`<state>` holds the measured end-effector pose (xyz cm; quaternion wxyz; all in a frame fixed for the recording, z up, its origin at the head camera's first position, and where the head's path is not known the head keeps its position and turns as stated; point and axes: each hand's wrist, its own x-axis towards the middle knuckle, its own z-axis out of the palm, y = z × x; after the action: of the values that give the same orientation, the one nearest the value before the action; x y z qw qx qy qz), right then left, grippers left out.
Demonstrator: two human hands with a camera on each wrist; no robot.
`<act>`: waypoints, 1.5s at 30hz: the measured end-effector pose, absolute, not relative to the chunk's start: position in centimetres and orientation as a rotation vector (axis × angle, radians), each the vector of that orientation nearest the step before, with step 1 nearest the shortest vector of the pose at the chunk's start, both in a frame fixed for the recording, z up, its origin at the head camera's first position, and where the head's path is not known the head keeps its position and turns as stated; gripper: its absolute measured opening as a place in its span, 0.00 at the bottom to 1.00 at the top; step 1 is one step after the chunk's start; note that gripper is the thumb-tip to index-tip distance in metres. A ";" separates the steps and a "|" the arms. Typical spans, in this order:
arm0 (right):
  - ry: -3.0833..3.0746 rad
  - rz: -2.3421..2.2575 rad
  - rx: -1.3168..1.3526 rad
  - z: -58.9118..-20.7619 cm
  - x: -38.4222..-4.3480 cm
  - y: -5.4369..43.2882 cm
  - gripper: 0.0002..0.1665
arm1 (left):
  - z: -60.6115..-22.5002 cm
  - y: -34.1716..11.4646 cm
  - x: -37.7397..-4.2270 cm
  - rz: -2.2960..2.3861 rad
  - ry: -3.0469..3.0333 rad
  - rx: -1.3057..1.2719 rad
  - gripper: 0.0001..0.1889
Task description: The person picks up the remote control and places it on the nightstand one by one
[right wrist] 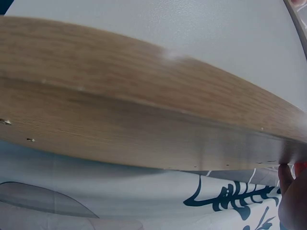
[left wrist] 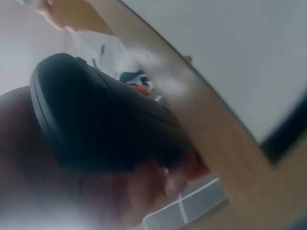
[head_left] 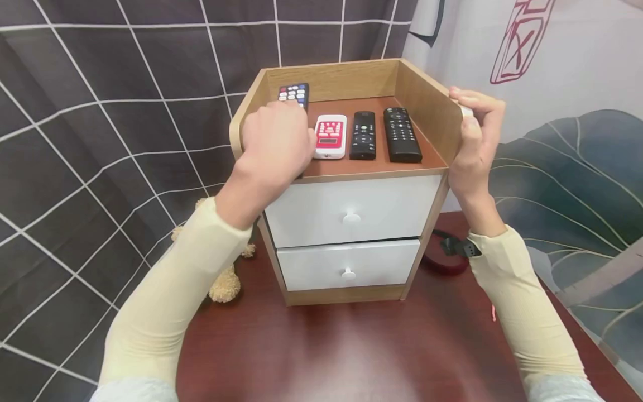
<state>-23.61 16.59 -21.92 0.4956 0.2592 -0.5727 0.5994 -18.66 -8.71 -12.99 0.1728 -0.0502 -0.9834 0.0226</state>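
Observation:
My left hand (head_left: 278, 142) grips a black remote control (head_left: 294, 94) with white, blue and red buttons at the left of the small cabinet's (head_left: 346, 297) top. Its dark lower end juts out below the palm in the left wrist view, beside the cabinet's wooden edge (left wrist: 192, 100). Three more lie in a row to the right: a white and red remote (head_left: 343, 146), a slim black remote (head_left: 363, 137) and a larger black remote (head_left: 403, 137). At the right, my right hand (head_left: 477, 139) holds the cabinet's raised side panel (head_left: 432, 111), thumb near the panel's front edge.
Two white drawers with knobs, an upper drawer (head_left: 311, 215) and a lower drawer (head_left: 311, 271), face me. The cabinet stands on a dark red table (head_left: 341, 352). A fluffy tan toy (head_left: 224, 286) sits at its left; a dark round object (head_left: 444, 262) lies to its right. Curtains hang behind.

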 end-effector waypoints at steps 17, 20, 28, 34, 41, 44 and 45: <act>-1.304 1.504 0.607 -21.3 -22.9 15.7 0.17 | -12.8 -9.0 -24.2 0.240 -3.057 -0.060 0.24; -1.301 1.507 0.609 -21.2 -23.0 15.7 0.17 | -12.7 -9.0 -24.1 0.222 -3.048 -0.056 0.24; -1.308 1.516 0.624 -21.4 -23.1 15.7 0.17 | -12.5 -8.9 -23.0 0.144 -2.960 -0.040 0.29; -1.318 1.501 0.624 -21.4 -23.2 16.0 0.17 | -13.0 -8.7 -21.0 0.017 -2.799 -0.239 0.28; -1.318 1.506 0.636 -21.4 -23.2 16.0 0.17 | -15.8 -8.9 -19.4 -0.156 -2.316 -0.649 0.21; -1.335 1.497 0.634 -21.6 -23.2 16.1 0.17 | -17.8 -9.0 -19.1 -0.225 -2.013 -0.875 0.15; -1.342 1.491 0.633 -21.7 -23.2 16.1 0.17 | -18.5 -9.0 -19.0 -0.243 -1.929 -0.949 0.15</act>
<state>-23.24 16.13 -21.67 0.4962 0.2615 -0.5538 0.6154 -19.00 -9.01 -18.49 0.4696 -0.3872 -0.7872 -0.0990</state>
